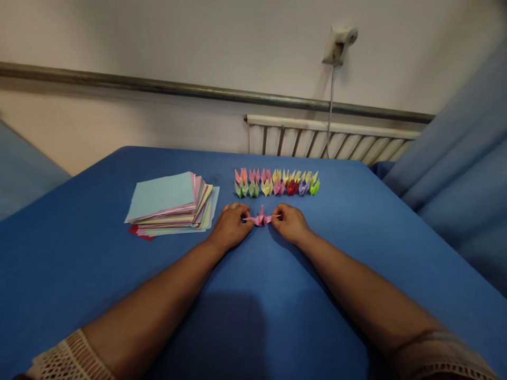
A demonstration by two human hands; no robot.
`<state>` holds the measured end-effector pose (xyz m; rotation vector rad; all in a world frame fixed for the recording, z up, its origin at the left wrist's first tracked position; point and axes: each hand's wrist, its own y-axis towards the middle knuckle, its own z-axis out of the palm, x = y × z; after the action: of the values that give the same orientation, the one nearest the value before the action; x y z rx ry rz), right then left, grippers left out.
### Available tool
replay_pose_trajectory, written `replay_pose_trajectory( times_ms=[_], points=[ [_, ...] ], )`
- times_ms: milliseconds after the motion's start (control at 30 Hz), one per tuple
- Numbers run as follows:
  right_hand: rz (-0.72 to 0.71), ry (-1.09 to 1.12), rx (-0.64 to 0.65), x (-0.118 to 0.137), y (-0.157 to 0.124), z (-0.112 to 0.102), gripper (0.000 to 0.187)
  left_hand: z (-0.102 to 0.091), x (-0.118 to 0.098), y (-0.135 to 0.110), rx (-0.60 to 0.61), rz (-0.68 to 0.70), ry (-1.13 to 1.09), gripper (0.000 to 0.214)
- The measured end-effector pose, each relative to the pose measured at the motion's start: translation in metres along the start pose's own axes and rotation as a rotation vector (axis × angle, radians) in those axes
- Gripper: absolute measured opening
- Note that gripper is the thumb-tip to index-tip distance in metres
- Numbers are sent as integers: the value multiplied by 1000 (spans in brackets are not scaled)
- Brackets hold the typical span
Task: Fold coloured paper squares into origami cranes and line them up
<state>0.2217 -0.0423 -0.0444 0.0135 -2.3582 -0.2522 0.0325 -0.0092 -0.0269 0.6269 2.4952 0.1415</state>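
Between my hands is a pink origami crane [262, 218], its wings stretched out to both sides. My left hand [233, 224] pinches the tip of the left wing. The right wing's tip is pinched by my right hand [290, 221]. Just beyond, folded paper cranes stand in two rows; the nearer one includes a red crane [292, 187], a purple crane [303, 187] and a bright green crane [314, 187]. To the left of my left hand lies a thick, uneven stack of coloured paper [164, 196] with a light blue sheet on top.
A blue cloth [253, 274] covers the table. Behind it are a white radiator [336, 138], a metal pipe [178, 88] along the wall, and a socket [336, 46] with a cord hanging down. A blue curtain [463, 142] hangs at the right.
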Motion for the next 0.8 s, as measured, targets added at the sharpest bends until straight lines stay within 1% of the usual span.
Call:
replay_pose_trajectory(
  times_ms=[800],
  points=[
    [-7, -202, 90, 3, -1, -7, 4, -4, -3, 0, 47, -17, 57, 7]
  ],
)
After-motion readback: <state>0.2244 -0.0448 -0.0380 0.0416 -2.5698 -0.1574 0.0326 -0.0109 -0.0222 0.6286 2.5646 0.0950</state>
